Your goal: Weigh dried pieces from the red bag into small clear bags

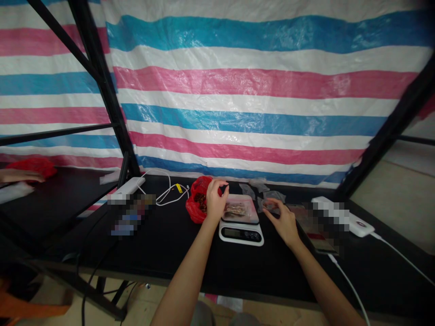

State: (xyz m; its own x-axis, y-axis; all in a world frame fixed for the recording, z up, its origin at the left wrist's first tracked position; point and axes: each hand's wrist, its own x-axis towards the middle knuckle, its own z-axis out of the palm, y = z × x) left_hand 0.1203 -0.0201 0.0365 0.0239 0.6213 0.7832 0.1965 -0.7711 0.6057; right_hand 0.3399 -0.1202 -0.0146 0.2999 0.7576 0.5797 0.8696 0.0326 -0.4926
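Note:
My left hand (216, 199) is raised between a red plastic bag and a kitchen scale, its thumb and fingertips curved apart with nothing visible between them. The red plastic bag (194, 214) gapes, and small brown dried pieces (201, 202) show inside. On the white scale (222, 237) lies a clear packet (237, 209) of brownish pieces. To the right of the scale, my right hand (284, 222) has thumb and fingers spread, close to some small clear plastic bags (277, 195) lying on the black table.
A white power bank (360, 225) with a cable and a blurred flat device (314, 233) lie at right. Left of the red bag are a white power strip (131, 186) and loose cables. Another person's hand (23, 175) rests by a red bag at far left. Striped sheeting hangs behind.

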